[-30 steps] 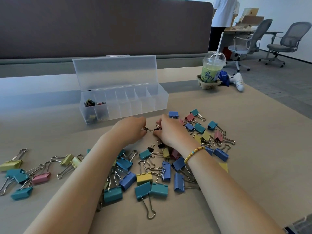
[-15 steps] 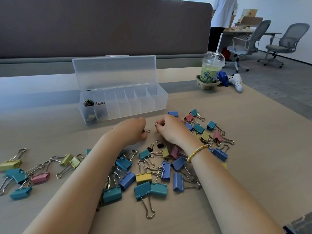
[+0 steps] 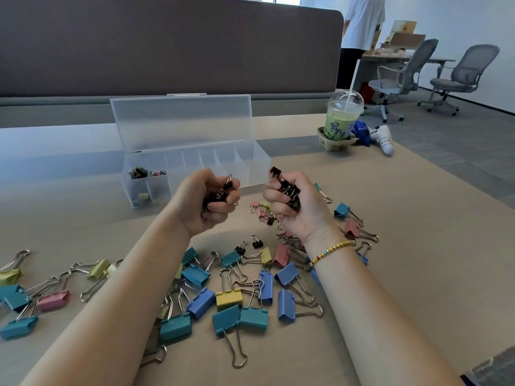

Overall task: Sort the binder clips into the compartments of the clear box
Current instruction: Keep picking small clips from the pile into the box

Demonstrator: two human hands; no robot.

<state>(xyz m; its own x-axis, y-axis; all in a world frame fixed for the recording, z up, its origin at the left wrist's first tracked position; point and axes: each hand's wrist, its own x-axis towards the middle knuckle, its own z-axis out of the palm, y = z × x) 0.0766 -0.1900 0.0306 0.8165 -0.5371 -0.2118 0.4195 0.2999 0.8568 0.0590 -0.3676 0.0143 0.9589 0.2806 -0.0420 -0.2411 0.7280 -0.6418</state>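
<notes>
Binder clips [image 3: 228, 299], large and coloured, lie scattered over the tan table [image 3: 390, 274] between the two forearms and out to either side; too many overlap for an exact count, but teal, blue, yellow and pink ones all show. Two small black clips [image 3: 257, 243] sit loose just beyond the heap.

Both hands are raised above the table, palms turned up. The left hand [image 3: 211, 203] is clenched round a bunch of small black clips [image 3: 220, 195], and the right hand [image 3: 295, 203] grips its own bunch of small black clips [image 3: 288, 188], one of them sticking up past the fingertips. A beaded bracelet [image 3: 331, 250] circles the right wrist.

Just beyond the hands stands the clear box [image 3: 250, 174], lid upright. Small clips already fill its two leftmost compartments; the others to the right look bare. Bare tabletop lies left of the box and along the table's right edge. One iced green drink [image 3: 341, 121] stands at the far right, well apart from the box.
</notes>
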